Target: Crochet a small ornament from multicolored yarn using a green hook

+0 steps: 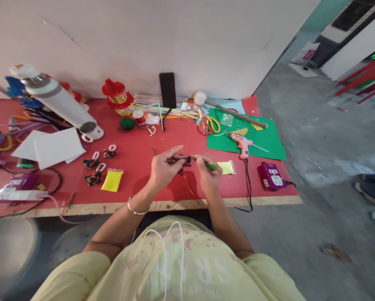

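Observation:
Over the red table [134, 146], my left hand [165, 167] pinches a small dark yarn piece [184, 164] between thumb and fingers. A thin reddish thread hangs below it. My right hand [210, 173] is closed on a green-handled tool [210, 166], whose thin tip meets the yarn piece. Left of my hands lie similar small yarn pieces with white bead loops [94, 179] and a yellow packet [112, 180]. Another yellow packet [226, 167] rests just right of my right hand.
A pink glue gun [244, 144] and scissors [213, 124] lie around a green sheet [269, 144]. Purple power strips [271, 176] sit at both sides. A white flask [57, 98] leans at left behind white papers [57, 148]. A phone [168, 90] stands against the wall.

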`<state>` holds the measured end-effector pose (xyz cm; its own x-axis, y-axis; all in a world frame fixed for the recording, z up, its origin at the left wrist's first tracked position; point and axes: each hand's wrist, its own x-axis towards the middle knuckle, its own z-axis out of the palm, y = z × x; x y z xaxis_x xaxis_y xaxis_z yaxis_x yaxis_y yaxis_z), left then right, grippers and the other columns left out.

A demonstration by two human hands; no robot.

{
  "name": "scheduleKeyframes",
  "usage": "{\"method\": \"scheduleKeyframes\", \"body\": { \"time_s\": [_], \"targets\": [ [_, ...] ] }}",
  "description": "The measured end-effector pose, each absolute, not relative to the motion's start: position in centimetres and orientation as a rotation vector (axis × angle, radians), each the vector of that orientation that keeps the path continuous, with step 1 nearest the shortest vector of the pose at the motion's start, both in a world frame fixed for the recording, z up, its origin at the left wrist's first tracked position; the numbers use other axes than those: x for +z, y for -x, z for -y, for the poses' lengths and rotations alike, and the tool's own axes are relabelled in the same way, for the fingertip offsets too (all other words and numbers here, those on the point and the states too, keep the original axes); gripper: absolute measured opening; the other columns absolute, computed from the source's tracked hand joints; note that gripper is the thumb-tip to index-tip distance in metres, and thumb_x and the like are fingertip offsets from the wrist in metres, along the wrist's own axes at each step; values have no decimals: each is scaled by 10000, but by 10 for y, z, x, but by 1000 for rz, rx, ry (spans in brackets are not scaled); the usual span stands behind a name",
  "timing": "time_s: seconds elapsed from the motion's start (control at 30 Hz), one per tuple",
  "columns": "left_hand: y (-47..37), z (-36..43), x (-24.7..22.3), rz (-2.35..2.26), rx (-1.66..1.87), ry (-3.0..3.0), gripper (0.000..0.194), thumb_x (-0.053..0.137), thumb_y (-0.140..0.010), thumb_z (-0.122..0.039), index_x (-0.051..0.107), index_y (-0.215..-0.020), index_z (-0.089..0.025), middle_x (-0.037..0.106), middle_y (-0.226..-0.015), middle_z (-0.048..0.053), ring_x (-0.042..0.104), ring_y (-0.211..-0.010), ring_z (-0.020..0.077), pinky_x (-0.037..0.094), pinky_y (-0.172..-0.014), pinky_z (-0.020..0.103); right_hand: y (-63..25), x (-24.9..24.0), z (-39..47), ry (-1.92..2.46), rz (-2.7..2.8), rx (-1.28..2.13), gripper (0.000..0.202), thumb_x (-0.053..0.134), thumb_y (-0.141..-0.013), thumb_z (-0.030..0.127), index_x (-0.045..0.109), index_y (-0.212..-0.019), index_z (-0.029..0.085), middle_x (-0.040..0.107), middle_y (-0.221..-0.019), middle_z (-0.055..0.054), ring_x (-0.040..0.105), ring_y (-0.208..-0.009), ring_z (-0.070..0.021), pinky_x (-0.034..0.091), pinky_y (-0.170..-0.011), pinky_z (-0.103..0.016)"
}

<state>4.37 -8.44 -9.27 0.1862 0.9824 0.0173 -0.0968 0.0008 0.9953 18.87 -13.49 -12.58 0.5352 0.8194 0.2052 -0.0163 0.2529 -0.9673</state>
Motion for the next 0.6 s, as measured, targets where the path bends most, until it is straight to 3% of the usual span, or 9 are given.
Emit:
{"method": "scheduleKeyframes", "body": {
  "time_s": [0.13, 0.23, 0.4, 0.6],
  "targets": [
    [-48, 85, -91, -913, 1110, -1127, 492, 891, -708, -239, 820, -1190, -167, 745, -745, 7, 636, -621, 98, 532, -597, 212, -183, -128, 139, 1208, 1045, 361, 107, 764, -911, 396, 829, -996, 383, 833, -1091, -18, 695, -1102, -254, 525, -1096, -499],
    [-49, 83, -92, -868, 1103, -1029, 491, 907, -691, -220, 821, -1170, -157, 716, -704, -12, 620, -597, 85, 527, -604, 209, -178, -129, 139, 1187, 1032, 339, 118, 733, -937, 376, 827, -1008, 373, 830, -1074, -23, 689, -1087, -246, 522, -1086, -488],
    [-38, 78, -95, -897, 1085, -1117, 496, 901, -678, -168, 821, -1167, -146, 784, -809, 42, 687, -689, 122, 549, -660, 231, -185, -125, 136, 1160, 928, 580, 162, 729, -926, 441, 834, -945, 319, 801, -981, -37, 691, -1022, -232, 546, -1028, -434],
    [-26, 72, -79, -851, 894, -1230, 484, 871, -672, -165, 830, -1154, -141, 820, -852, 83, 732, -700, 170, 570, -647, 266, -215, -126, 121, 987, 763, 1031, 246, 870, -751, 525, 805, -735, 288, 773, -771, 7, 715, -760, -209, 590, -862, -442]
  ]
}}
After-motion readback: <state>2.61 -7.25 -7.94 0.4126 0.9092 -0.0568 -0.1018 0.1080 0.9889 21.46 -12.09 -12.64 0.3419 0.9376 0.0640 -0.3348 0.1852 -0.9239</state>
